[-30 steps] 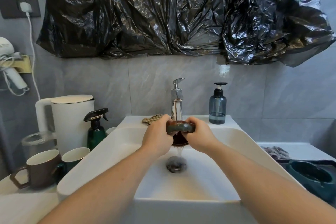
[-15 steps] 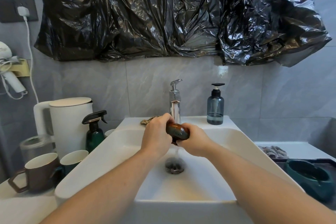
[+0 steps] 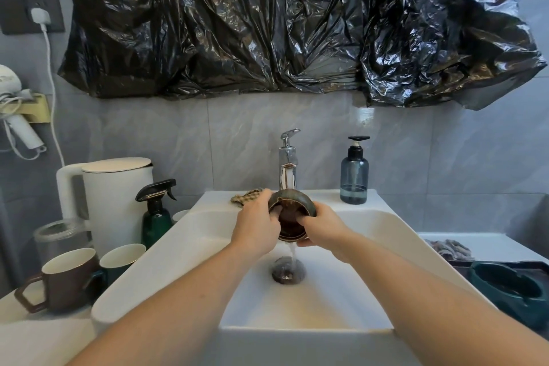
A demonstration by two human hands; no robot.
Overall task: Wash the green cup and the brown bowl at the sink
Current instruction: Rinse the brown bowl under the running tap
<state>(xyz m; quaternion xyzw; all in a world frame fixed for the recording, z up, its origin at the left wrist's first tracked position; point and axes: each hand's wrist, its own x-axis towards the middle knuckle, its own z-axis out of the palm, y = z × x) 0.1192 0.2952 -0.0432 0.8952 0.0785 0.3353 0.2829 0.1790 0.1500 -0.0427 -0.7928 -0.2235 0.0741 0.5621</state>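
Note:
I hold the brown bowl (image 3: 292,205) under the chrome tap (image 3: 287,168), tilted so its inside faces me. My left hand (image 3: 255,226) grips its left rim, fingers inside. From the right, my right hand (image 3: 322,227) grips the rim with fingers curled into the bowl. Water runs off the bowl's lower edge down to the drain (image 3: 287,273) of the white sink (image 3: 184,249). The green cup (image 3: 120,261) stands on the counter left of the sink, behind a brown mug (image 3: 64,279).
A white kettle (image 3: 116,199), a green spray bottle (image 3: 156,214) and a glass jar (image 3: 61,235) crowd the left counter. A blue soap pump (image 3: 354,175) and a checked cloth (image 3: 248,197) sit on the sink's back ledge. A dark green dish (image 3: 511,291) lies at the right.
I have turned the bowl so its inside faces me, and my fingers have moved inside it. Both hands stay under the tap.

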